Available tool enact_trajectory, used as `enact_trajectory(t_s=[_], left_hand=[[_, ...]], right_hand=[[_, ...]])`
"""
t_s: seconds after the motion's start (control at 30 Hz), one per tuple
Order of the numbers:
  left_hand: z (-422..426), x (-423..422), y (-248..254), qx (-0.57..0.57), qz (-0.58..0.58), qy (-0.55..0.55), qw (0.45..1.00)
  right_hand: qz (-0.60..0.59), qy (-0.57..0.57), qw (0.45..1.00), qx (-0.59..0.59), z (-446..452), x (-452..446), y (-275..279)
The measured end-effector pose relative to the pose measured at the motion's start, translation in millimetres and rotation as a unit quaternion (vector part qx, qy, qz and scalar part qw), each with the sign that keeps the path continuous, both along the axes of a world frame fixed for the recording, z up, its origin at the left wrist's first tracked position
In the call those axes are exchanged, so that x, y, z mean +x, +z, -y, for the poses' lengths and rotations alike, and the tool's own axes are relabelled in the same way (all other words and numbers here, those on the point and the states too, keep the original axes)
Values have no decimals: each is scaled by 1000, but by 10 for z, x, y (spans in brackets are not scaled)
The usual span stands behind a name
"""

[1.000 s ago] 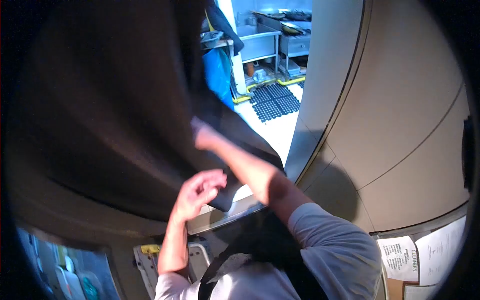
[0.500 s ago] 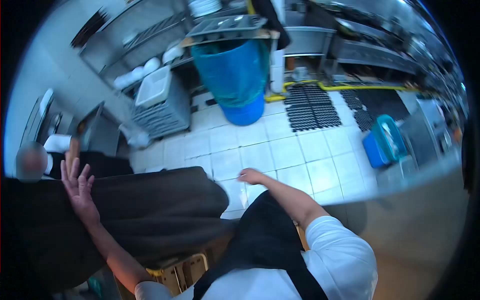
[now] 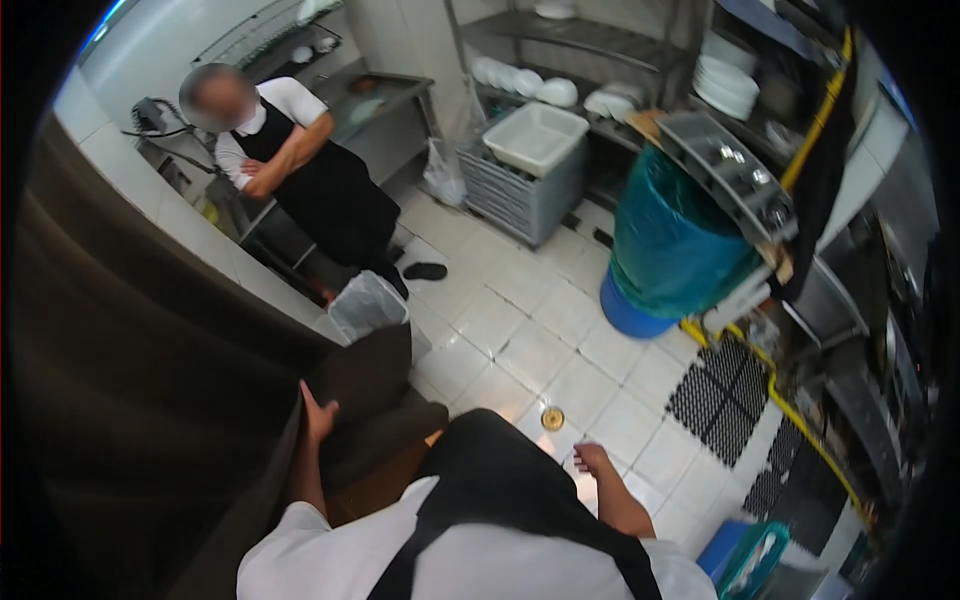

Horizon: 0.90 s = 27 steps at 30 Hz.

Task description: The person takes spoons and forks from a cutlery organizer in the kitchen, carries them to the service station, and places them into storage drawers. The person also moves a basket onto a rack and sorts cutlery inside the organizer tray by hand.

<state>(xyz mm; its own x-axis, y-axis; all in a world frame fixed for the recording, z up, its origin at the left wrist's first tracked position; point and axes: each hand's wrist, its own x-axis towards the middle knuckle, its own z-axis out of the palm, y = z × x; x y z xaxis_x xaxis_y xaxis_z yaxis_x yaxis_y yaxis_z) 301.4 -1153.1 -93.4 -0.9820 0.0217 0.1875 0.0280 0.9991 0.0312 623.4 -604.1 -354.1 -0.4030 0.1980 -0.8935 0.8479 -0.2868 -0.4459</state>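
Observation:
A heavy dark brown curtain (image 3: 170,350) hangs along my left side. My left hand (image 3: 318,412) presses against it at a fold, index finger stretched up and thumb apart; the other fingers are hidden by the cloth. In front of my black apron (image 3: 505,470) is my right hand (image 3: 590,458), its fingers curled in. Something whitish shows beside those fingers, too small to name.
A person (image 3: 320,195) stands at the left with folded arms, near a lined bin (image 3: 370,305). Farther back are stacked grey crates (image 3: 520,190) under a white tub (image 3: 537,138). A blue bin with a green liner (image 3: 670,225) and black floor mats (image 3: 720,400) lie right.
My view has swung left, bringing the person fully into sight. My left hand, earlier raised with fingers spread, is now lower against the curtain. My right hand remains curled in front of me.

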Motion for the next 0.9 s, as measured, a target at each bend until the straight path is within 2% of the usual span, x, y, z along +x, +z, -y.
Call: enact_trajectory(t_s=[0.07, 0.1, 0.17, 0.2, 0.23, 0.27, 0.3, 0.33, 0.37, 0.4, 0.43, 0.47, 0.5, 0.53, 0.57, 0.6, 0.63, 0.67, 0.7, 0.73, 0.77, 0.8, 0.83, 0.87, 0.9], left_hand=[[552, 13, -869, 267, 78, 59, 959], [331, 111, -697, 241, 95, 143, 955], [-283, 428, -180, 178, 143, 306, 924], [-518, 365, -119, 137, 172, 379, 899], [-585, 254, -327, 99, 179, 402, 893], [-532, 197, -568, 58, 186, 422, 885], [-434, 96, -759, 182, 282, 379, 862], [-292, -49, -939, 298, 369, 334, 814], [-489, -286, -1179, 327, 410, 409, 746], [-650, -524, -1462, 342, 445, 482, 673], [-898, -734, -1543, 371, 519, 422, 644], [-1371, -964, -1384, 399, 545, 316, 666], [-1680, -1381, -2018, 310, 558, 275, 718], [-2013, -1795, -2511, 299, 547, 108, 774], [-2410, -2162, -2805, 276, 498, -54, 820], [-3126, -2550, -2517, -72, 478, -225, 846], [-3612, -2938, -2949, -16, 355, -348, 868], [-4296, -3258, -2512, 90, 489, -254, 830], [-4799, -3692, -2757, 41, 367, -470, 801], [-5319, -3824, -2619, 101, 331, -463, 816], [-5951, -3920, -2330, 167, 294, -448, 828], [-6555, -3847, -1715, 180, 297, -447, 824], [-7064, -3688, -1148, 192, 299, -438, 826], [-7489, -3574, -953, 276, 305, -450, 793], [-7844, -3458, -788, 358, 306, -454, 757]], right_hand=[[18, 40, 999, 21, -243, -237, 119], [20, 36, 999, 28, -375, -361, 287], [-3, 61, 997, 42, -699, -720, 205], [-4, 64, 997, 50, -883, -743, 166], [-37, 39, 996, 70, -1034, -865, 291], [-54, 93, 989, 100, -1276, -993, 41], [-63, 73, 989, 112, -1429, -1145, 276], [-52, 60, 990, 115, -1614, -1309, 380], [-108, 44, 988, 98, -1809, -1372, 525], [-137, 39, 981, 130, -2018, -1479, 565], [-108, -50, 988, 97, -2211, -1629, 825], [-115, -89, 981, 128, -2398, -1790, 1089], [-132, -104, 961, 218, -2558, -1924, 1405], [-208, -136, 933, 262, -2847, -1920, 1364], [-200, -97, 888, 403, -3199, -1880, 1216], [-193, -183, 865, 426, -3338, -1893, 1458], [-179, -214, 824, 493, -3440, -1951, 1827], [-207, -222, 763, 570, -3466, -2033, 2390], [-202, -245, 728, 608, -3665, -1960, 2529], [-231, -279, 655, 663, -3856, -1901, 2610], [-112, -291, 680, 664, -3902, -1872, 2994], [-92, -317, 659, 675, -4056, -1836, 3160], [-93, -272, 576, 765, -4271, -1755, 3183], [-78, -280, 554, 780, -4365, -1782, 3373], [-67, -289, 557, 776, -4539, -1768, 3451]])
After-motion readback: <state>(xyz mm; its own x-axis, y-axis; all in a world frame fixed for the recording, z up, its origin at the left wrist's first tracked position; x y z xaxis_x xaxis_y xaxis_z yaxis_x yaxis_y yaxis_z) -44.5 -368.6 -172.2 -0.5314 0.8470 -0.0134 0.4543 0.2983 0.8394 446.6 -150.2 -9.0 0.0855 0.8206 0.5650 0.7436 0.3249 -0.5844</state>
